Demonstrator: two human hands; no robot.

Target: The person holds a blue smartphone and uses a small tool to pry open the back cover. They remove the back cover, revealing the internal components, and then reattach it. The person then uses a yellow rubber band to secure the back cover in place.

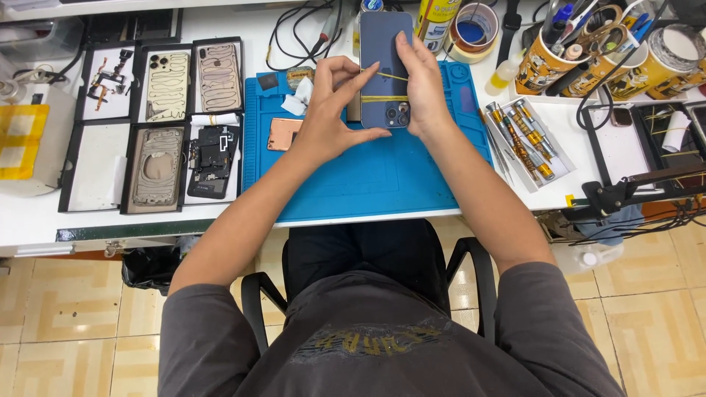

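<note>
- Phone (384, 59), dark blue and lying back-up with its camera cluster toward me, is being held just above the far middle of the blue work mat (368, 176).
- Yellow rubber bands (384, 98) are running across the phone's back: one sitting straight across just above the cameras, another slanting higher up.
- I am watching my left hand (331, 110) working at the phone's left edge; its thumb and forefinger are pinching the slanted band while the other fingers are curling loosely beneath the lower corner.
- My right hand (424, 92) is gripping the phone along its right edge, fingers lying flat over the back and reaching up toward the top.
- A copper-coloured plate (283, 134) is resting on the mat just left of my left hand, with a small white cloth (299, 99) beyond it.
- Black trays (158, 121) holding phone back shells and loose parts are sitting on the white bench well to the left.
- A tray of gold-tipped screwdrivers (523, 140) is lying just right of the mat, near my right forearm.
- Tape rolls (474, 31) and yellow tool cups (548, 62) are standing along the far right of the bench.
</note>
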